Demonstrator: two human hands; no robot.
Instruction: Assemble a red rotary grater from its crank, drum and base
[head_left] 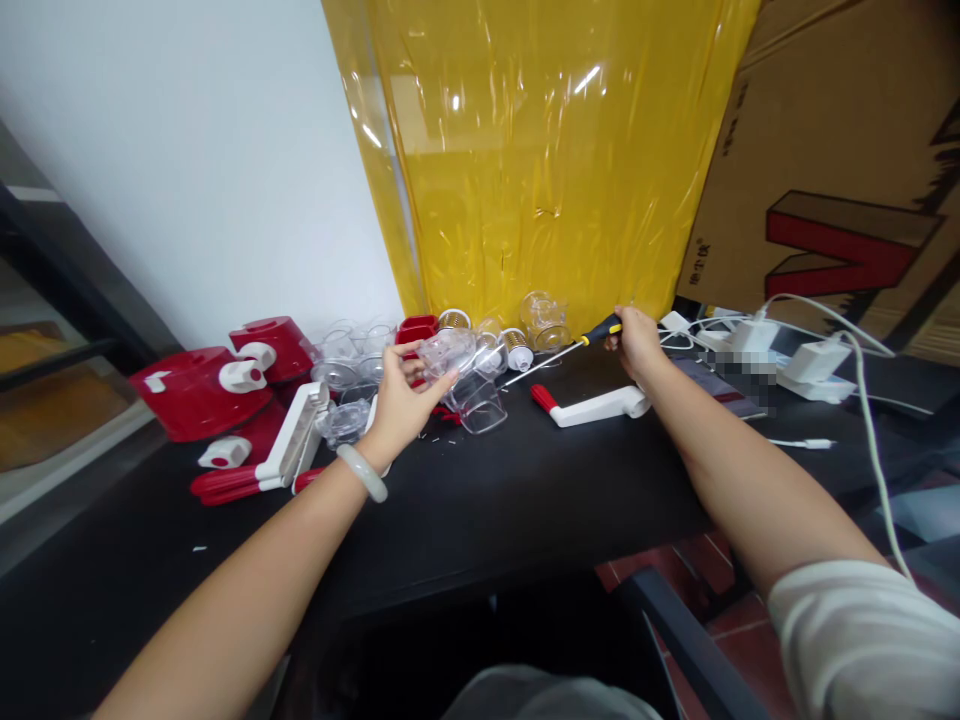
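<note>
My left hand (403, 400) is closed around a clear plastic part (448, 352), held just above the black table (480, 510). A pale bangle sits on that wrist. My right hand (636, 338) grips a screwdriver (570, 348) by its black and yellow handle. Its metal shaft points left toward the clear part. A white crank handle with a red knob (592, 406) lies on the table just below my right hand. Another clear plastic housing (480, 402) rests beside my left hand.
Red and white plastic housings (202, 390) and several clear cups (345, 360) crowd the table's left and back. A yellow plastic sheet (540, 150) hangs behind. A cardboard box (847, 160), white chargers (814, 362) and cables lie at the right.
</note>
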